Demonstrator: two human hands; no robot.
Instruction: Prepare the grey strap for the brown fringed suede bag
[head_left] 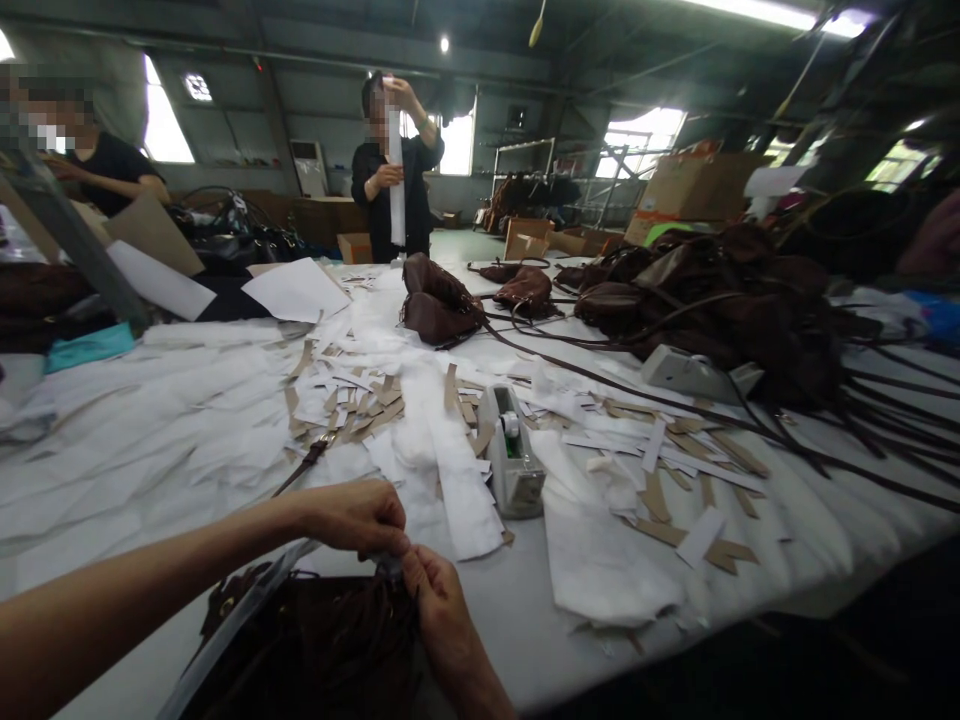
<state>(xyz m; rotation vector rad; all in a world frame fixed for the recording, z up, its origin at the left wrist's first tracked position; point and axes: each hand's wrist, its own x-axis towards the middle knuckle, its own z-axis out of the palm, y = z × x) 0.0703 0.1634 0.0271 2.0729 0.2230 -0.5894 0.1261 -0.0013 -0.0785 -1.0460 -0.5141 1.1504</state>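
A dark brown leather bag [315,650] lies at the near edge of the table, right below me. My left hand [356,515] is closed, its fingertips pinched on a small whitish piece at the bag's top edge. My right hand [435,600] is closed too and pinches the same spot [390,568] from the right. What the piece is I cannot make out. A thin brown strap [304,468] runs away from the bag across the white sheets.
A grey tape dispenser [514,455] stands just beyond my hands; a second one [694,375] is farther right. White sheets and brown card strips [360,405] litter the table. Brown bags [712,295] are piled at right. One person [394,170] stands at the far end, another [82,160] at left.
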